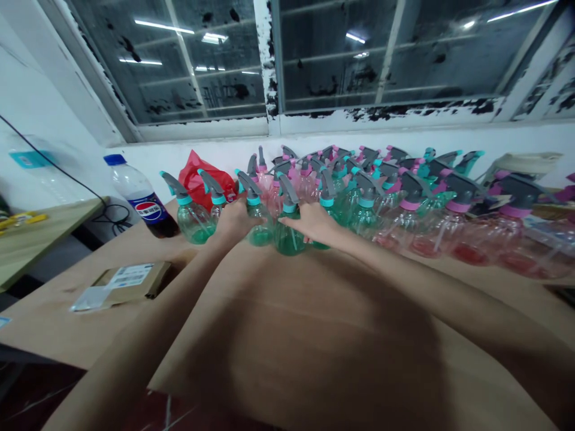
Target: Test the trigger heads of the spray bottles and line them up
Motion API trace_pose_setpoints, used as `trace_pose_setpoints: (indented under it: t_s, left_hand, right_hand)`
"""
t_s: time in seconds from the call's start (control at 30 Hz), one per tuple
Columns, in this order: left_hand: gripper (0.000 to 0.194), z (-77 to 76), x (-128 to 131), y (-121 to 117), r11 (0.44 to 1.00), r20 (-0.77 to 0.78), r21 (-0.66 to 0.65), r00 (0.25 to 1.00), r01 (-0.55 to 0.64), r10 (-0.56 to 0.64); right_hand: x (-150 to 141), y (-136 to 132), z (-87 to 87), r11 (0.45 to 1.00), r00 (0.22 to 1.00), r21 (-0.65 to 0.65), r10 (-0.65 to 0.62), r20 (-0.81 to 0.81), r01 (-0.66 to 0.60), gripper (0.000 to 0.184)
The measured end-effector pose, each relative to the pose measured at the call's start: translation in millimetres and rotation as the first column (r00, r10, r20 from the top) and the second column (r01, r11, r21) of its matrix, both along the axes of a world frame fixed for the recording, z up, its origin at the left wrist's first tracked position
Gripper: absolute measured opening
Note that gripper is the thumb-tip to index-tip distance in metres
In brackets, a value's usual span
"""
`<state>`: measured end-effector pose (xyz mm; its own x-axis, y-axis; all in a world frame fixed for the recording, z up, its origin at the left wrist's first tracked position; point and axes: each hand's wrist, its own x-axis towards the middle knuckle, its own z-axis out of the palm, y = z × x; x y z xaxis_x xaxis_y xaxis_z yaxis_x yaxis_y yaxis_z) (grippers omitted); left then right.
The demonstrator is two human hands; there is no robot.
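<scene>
My left hand (236, 219) is wrapped round the left side of a clear green spray bottle (260, 234) with a turquoise collar and grey trigger head. Its thumb lies across the front, and the other fingers are partly hidden. Just to the right, my right hand (318, 222) grips another green spray bottle (288, 240), thumb over its front below the collar. Both bottles stand upright at the front of a dense group. Left of my left hand is a green spray bottle (193, 222) with some green liquid at its bottom.
Pink spray bottles (426, 233) line the right side, with several more behind. A cola bottle (142, 200) and a red plastic bag (209, 179) are at the left. A cardboard package (128, 284) lies on the wooden table (305, 323). The window (332, 60) wall bounds the back.
</scene>
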<state>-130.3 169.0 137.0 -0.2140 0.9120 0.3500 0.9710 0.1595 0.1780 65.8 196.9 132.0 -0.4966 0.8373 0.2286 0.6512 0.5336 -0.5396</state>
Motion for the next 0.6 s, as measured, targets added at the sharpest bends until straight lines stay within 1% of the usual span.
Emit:
trace_pose_setpoints:
  t_s: [0.2, 0.33, 0.4, 0.47, 0.53, 0.6]
  left_hand:
    - [0.036, -0.9, 6.0, -0.5, 1.0, 0.034, 0.021, 0.999, -0.02, 0.019]
    - [0.042, -6.6, 11.6, -8.0, 0.998, 0.031, 0.066, 0.999, -0.019, 0.017]
    - [0.048, -10.7, 14.8, -18.9, 0.994, 0.021, 0.104, 1.0, -0.023, 0.021]
    - [0.05, -15.1, 18.1, -33.7, 0.989, 0.014, 0.146, 1.0, -0.019, 0.017]
    - [0.056, -19.8, 22.3, -49.9, 0.984, 0.016, 0.175, 1.0, -0.017, 0.015]
    - [0.054, -24.9, 29.0, -65.4, 0.981, 0.026, 0.192, 1.0, -0.014, 0.01]
  right_hand:
    - [23.2, -27.3, -5.1, 0.99, 0.998, 0.126, 0.059, 0.033, -0.063, 0.056]
    - [46.5, -46.8, -11.3, 0.976, 0.996, 0.2, 0.081, 0.049, -0.089, 0.061]
    - [60.4, -56.5, -13.5, 0.969, 0.995, 0.231, 0.081, 0.06, -0.093, 0.058]
    - [75.1, -65.9, -15.1, 0.96, 0.994, 0.263, 0.079, 0.071, -0.095, 0.056]
    - [90.1, -74.9, -16.5, 0.951, 0.994, 0.29, 0.088, 0.068, -0.105, 0.055]
    - [105.3, -83.4, -17.5, 0.945, 0.993, 0.308, 0.098, 0.065, -0.113, 0.056]
